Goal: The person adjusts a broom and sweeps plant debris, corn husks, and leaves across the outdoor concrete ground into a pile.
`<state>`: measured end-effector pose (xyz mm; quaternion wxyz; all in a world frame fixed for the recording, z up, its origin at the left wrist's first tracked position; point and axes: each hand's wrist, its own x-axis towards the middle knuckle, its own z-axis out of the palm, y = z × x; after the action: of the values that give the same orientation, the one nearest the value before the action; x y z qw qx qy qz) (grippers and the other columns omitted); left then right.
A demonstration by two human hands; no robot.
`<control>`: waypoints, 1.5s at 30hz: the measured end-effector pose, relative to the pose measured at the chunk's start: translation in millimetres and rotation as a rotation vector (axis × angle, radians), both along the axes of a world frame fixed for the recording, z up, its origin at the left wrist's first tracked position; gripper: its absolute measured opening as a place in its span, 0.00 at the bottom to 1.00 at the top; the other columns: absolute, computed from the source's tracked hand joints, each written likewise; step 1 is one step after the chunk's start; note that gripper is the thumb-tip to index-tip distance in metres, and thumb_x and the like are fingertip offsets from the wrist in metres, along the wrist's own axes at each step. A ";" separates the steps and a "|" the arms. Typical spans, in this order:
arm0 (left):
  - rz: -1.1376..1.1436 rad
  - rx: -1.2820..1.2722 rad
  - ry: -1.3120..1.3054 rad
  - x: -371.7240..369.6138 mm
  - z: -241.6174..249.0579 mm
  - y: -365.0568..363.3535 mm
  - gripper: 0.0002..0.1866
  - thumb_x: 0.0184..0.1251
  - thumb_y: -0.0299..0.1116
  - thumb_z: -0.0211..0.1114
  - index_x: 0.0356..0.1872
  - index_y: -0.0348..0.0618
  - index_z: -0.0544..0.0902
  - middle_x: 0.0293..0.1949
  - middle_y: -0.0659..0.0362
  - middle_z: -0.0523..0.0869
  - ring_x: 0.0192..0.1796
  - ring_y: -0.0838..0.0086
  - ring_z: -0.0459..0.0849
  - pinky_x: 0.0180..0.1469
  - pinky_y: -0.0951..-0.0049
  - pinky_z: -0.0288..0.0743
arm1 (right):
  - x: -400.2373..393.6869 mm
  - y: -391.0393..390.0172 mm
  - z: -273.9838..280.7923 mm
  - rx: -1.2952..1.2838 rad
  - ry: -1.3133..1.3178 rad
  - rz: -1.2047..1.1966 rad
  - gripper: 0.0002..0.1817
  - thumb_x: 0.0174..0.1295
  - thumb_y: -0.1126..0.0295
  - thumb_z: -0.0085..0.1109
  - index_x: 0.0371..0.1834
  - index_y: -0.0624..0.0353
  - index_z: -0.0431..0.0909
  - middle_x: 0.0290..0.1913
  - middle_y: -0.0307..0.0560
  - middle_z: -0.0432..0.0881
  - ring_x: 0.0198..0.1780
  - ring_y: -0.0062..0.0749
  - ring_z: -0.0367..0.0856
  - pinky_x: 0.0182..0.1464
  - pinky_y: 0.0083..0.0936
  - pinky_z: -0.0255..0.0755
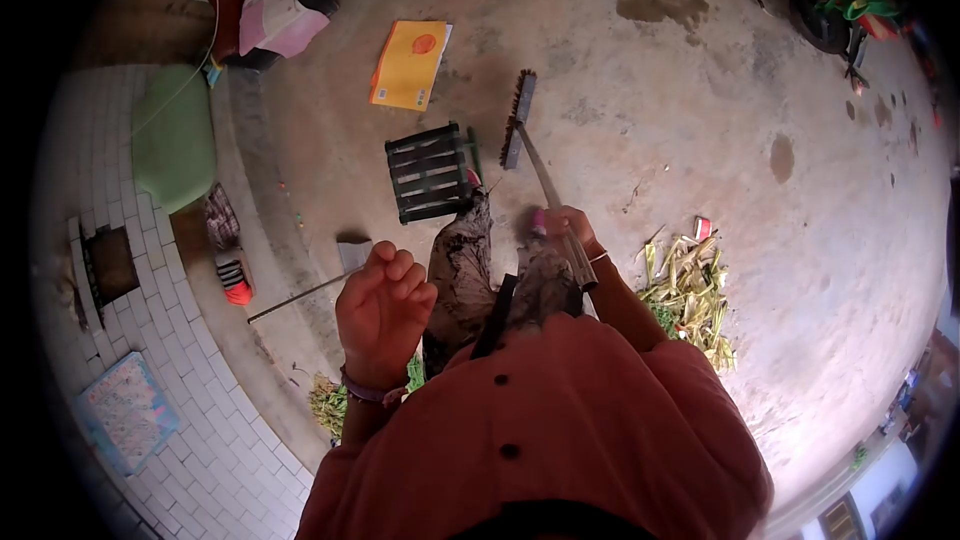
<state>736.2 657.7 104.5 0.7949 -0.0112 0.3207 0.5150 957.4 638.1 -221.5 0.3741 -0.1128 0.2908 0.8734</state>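
Note:
My right hand (568, 225) is wrapped round the pole of a long-handled broom (540, 168). The bristled broom head (518, 120) rests on the concrete floor ahead of me, and the pole's near end comes back towards my waist. Raised in front of my left side is my left hand (383, 308), its fingers curled in and nothing visible in them. Behind it on the floor are a thin rod (295, 299) and a grey dustpan-like piece (353, 251), partly hidden by the hand.
A dark slatted stool (428, 172) stands ahead, with a yellow printed packet (409, 65) beyond it. Dry husks (690, 295) and a small red box (703, 228) lie to the right. A green covered shape (173, 140) borders the left; a motorcycle (815, 0) stands far right.

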 end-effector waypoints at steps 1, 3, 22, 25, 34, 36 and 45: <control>-0.009 -0.013 0.014 4.9 -0.6 2.1 0.08 0.59 0.27 0.48 0.38 0.42 0.73 0.29 0.63 0.72 0.29 0.80 0.68 0.36 0.78 0.64 | -3.2 2.8 -6.2 0.087 0.059 0.014 0.12 0.53 0.76 0.42 0.14 0.54 0.58 0.13 0.33 0.58 0.14 0.18 0.58 0.17 0.13 0.56; -0.019 -0.015 0.020 15.2 -3.5 7.5 0.08 0.59 0.27 0.49 0.38 0.42 0.73 0.29 0.63 0.72 0.29 0.80 0.68 0.36 0.78 0.64 | -13.0 6.8 -20.9 0.039 0.001 0.019 0.13 0.53 0.76 0.42 0.13 0.53 0.57 0.13 0.33 0.58 0.14 0.18 0.57 0.17 0.13 0.55; -0.766 0.163 0.931 18.8 -179.6 -47.5 0.09 0.61 0.29 0.49 0.42 0.41 0.69 0.34 0.60 0.74 0.39 0.74 0.74 0.43 0.74 0.69 | -59.4 -45.7 11.7 -0.028 -0.600 -0.094 0.08 0.50 0.82 0.41 0.28 0.54 0.61 0.14 0.39 0.61 0.14 0.21 0.60 0.13 0.17 0.55; -0.904 0.230 0.822 16.5 -199.7 -56.9 0.08 0.61 0.30 0.49 0.40 0.41 0.70 0.32 0.58 0.75 0.38 0.71 0.75 0.42 0.73 0.70 | -72.1 -35.2 23.4 -0.024 -0.598 -0.122 0.08 0.50 0.82 0.43 0.29 0.54 0.61 0.15 0.39 0.62 0.14 0.22 0.61 0.13 0.19 0.56; -0.583 -0.588 0.299 28.7 -185.2 -15.0 0.04 0.56 0.24 0.56 0.32 0.40 0.72 0.26 0.60 0.76 0.32 0.78 0.76 0.33 0.78 0.73 | -160.7 -10.3 -96.3 0.410 -0.879 -0.105 0.10 0.52 0.75 0.45 0.15 0.55 0.60 0.13 0.37 0.62 0.14 0.22 0.61 0.16 0.17 0.58; -0.666 -0.576 0.269 19.7 -212.2 -22.5 0.04 0.55 0.23 0.57 0.31 0.41 0.71 0.26 0.61 0.75 0.29 0.76 0.75 0.30 0.77 0.73 | -163.8 -13.1 -104.6 0.413 -0.910 -0.112 0.12 0.53 0.74 0.44 0.12 0.55 0.58 0.13 0.36 0.60 0.14 0.20 0.59 0.16 0.16 0.56; -1.228 -0.458 0.359 124.8 -252.5 -93.7 0.05 0.50 0.22 0.57 0.21 0.40 0.69 0.17 0.59 0.71 0.19 0.73 0.73 0.22 0.72 0.69 | -35.3 -114.8 -52.8 -0.311 -0.210 -0.588 0.11 0.49 0.76 0.42 0.13 0.52 0.55 0.14 0.34 0.58 0.17 0.19 0.58 0.19 0.15 0.56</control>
<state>861.0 564.1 -147.9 0.8552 0.0904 0.4967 -0.1170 922.1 523.3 -274.3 0.6158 -0.1690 0.4005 0.6572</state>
